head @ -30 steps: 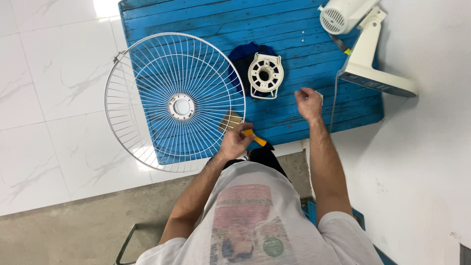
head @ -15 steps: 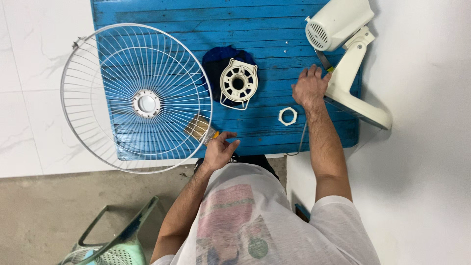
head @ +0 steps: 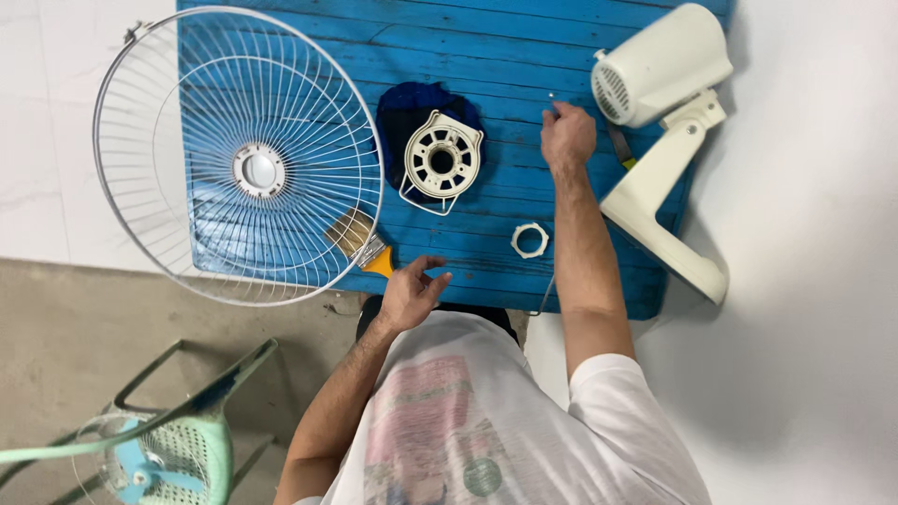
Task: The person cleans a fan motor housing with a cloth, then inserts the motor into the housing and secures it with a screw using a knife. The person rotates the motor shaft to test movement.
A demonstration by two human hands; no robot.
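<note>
Blue slatted board [head: 281, 47] lies on the floor and carries the fan parts. Left hand [head: 410, 292] hovers at the near edge, fingers loosely spread, holding nothing; the paintbrush [head: 363, 245] with its yellow handle lies just beside it, apart from the fingers. Right hand [head: 567, 138] is curled near the far right corner, pinching what looks like a thin metal pin; too small to identify. White fan motor housing [head: 659, 65] and its stand overhang the right edge. Wire fan guard [head: 238, 154] overhangs the left edge. Round white hub [head: 443, 155] sits on a dark blue cloth mid-board; white ring nut [head: 529, 240] lies near the right forearm.

Risk, as judged: the forearm could sweep the ring nut off the near edge; the pinched piece could drop between the slats.
</note>
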